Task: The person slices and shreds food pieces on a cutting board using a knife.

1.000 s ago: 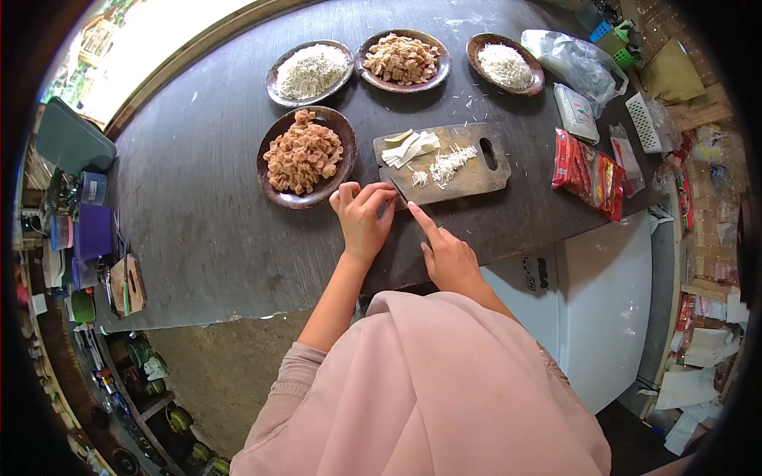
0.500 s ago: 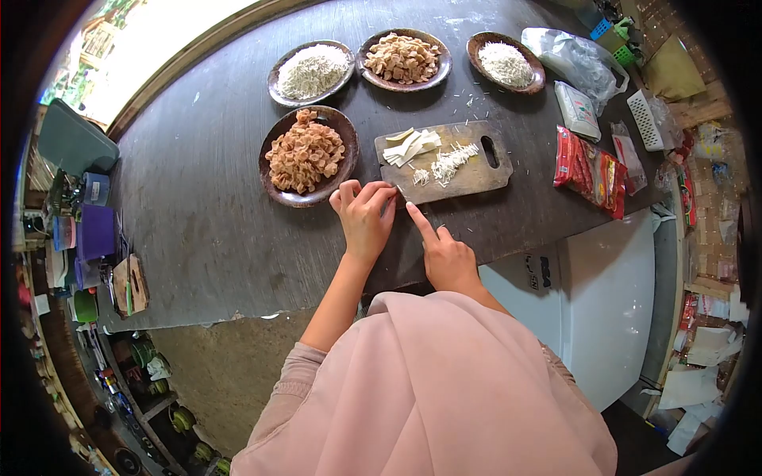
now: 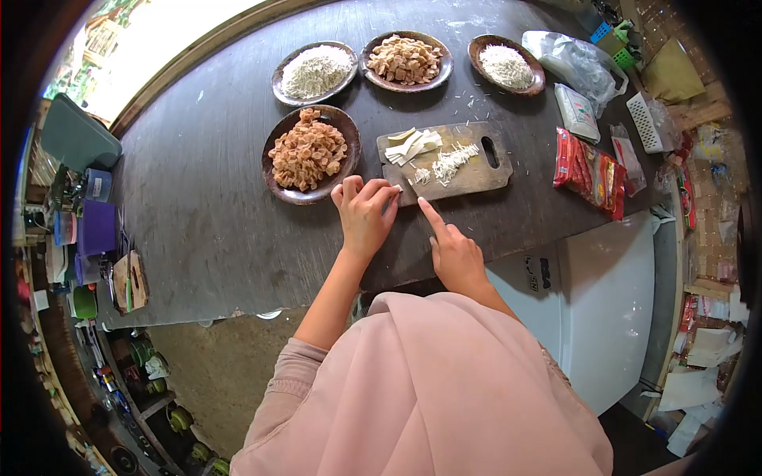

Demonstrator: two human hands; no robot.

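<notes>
A knife [image 3: 411, 187] points away from the person and slightly left, its slim blade slanting at the near left corner of a worn wooden cutting board [image 3: 472, 179], whose long axis runs left to right, handle slot at right. The right hand [image 3: 460, 258] has its grip wrapped around the mostly hidden knife handle, index finger stretched forward; the left hand [image 3: 365, 210], fingers bent, pinches a small white piece [image 3: 398, 189] beside the blade. Pale flat slices [image 3: 413, 148] and fine slivers [image 3: 454, 163] lie on the cutting board, atop a dark counter [image 3: 206, 230].
</notes>
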